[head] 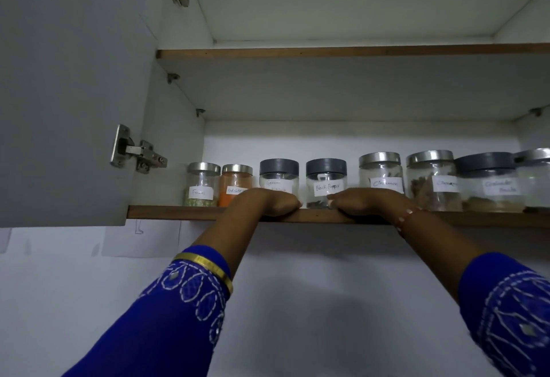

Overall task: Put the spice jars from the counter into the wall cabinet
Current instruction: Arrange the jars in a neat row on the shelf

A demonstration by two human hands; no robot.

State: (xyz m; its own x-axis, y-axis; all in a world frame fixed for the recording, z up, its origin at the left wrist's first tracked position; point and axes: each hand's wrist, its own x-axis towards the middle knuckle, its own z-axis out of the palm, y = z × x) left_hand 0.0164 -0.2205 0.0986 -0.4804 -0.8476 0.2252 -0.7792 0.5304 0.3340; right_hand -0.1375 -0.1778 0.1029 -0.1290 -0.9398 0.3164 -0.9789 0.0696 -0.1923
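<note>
Wall cabinet (327, 84), door (68, 93) swung open at left w/ 2 hinges visible; 2 shelves, upper shelf (342, 52) bare from this angle. Lower shelf (166, 212) carries 8 spice jars in a row: 5 w/ silver lids, 3 w/ grey lids, labels incl. Fennel (203, 184), Black Pepper (326, 181). Both arms reach up in blue sleeves. Left hand (269, 202) & right hand (361, 202) rest on the shelf's front edge, fingers curled, gripping no jar.
</note>
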